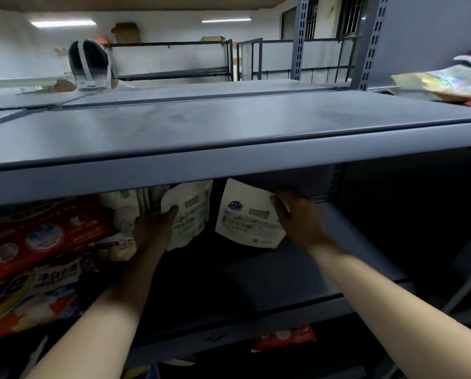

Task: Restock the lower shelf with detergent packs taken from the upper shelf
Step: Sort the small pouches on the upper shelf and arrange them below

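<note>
Two white detergent packs stand on the lower shelf (297, 272), under the edge of the upper shelf (229, 127). The right pack (245, 217) is a soft, flat pouch with a rounded top, green and blue print on the front, and a smooth, slightly shiny skin. The right hand (300, 217) holds it by its right edge, with the fingers (279, 203) curled around that edge. The left pack (188, 214) is the same kind of pouch, a bit crumpled and bent. The left hand (153, 231) is on its left side with the fingers wrapped on it, though the hand is dark and a little blurry, so the grip is hard to see well.

My guess is the job is partway done. These two packs are already down on the lower shelf and are being set in place, with a dark gap between them. The part of the upper shelf in front of the person looks bare (only some shiny, crinkly bags (448, 83) lie far off at the right end), so I cannot tell how many packs are left to bring down. The right half of the lower shelf has room for more.

Both shelves are flat grey metal, smooth and hard, held up by posts (300, 36) with rows of little slots. To the left of the packs sit big red bags (37, 242) with blue and white print, soft and puffy.
</note>
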{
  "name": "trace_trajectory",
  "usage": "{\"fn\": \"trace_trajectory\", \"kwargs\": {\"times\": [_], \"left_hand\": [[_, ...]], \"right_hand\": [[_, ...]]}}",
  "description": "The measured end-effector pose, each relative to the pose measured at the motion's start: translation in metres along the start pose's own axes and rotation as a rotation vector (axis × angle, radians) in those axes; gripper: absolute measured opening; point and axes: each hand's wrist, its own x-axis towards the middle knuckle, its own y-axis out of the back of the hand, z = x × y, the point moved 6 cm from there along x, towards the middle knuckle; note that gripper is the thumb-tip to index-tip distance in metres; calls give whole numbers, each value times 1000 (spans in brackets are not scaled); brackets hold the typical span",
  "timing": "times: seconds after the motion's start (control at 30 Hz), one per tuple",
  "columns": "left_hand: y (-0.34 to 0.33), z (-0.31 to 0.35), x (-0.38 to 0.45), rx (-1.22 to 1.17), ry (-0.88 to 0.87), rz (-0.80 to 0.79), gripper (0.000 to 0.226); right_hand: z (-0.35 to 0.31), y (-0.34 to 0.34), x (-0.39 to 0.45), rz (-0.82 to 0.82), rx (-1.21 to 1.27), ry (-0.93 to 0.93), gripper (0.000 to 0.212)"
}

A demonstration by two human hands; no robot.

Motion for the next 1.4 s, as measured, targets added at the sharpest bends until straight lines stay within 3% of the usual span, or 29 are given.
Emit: {"fn": "trace_trajectory", "kwargs": {"times": [0.17, 0.23, 0.37, 0.47, 0.53, 0.63, 0.77, 0.9, 1.03, 1.23, 1.4], "left_hand": [[1, 20, -48, -367, -42, -20, 33], [-5, 23, -72, -473, -26, -32, 29], [-13, 17, -112, -602, -11, -56, 18], [-10, 8, -132, -613, 18, -17, 7], [-6, 3, -145, -584, 60, 26, 6], [1, 10, -166, -619, 79, 60, 16], [12, 53, -197, -383, -114, 89, 18], [7, 102, -234, -257, -344, 28, 30], [7, 143, -273, -327, -517, 16, 21], [7, 203, -340, -498, -706, 41, 25], [-1, 259, -372, -607, -764, -25, 23]], "right_hand": [[12, 14, -2, -93, 87, -28, 17], [21, 14, -8, -130, 264, -161, 20], [41, 11, -31, -232, 577, -455, 45], [47, 0, -58, -489, 565, -498, 29], [48, 4, -68, -489, 568, -492, 25], [45, 24, -73, -389, 506, -465, 23], [49, 72, -84, -199, 623, -469, 6], [56, 143, -99, 41, 654, -418, 16], [66, 209, -116, 280, 561, -391, 35], [77, 306, -141, 631, 500, -321, 6], [100, 375, -139, 773, 504, -278, 10]]}}
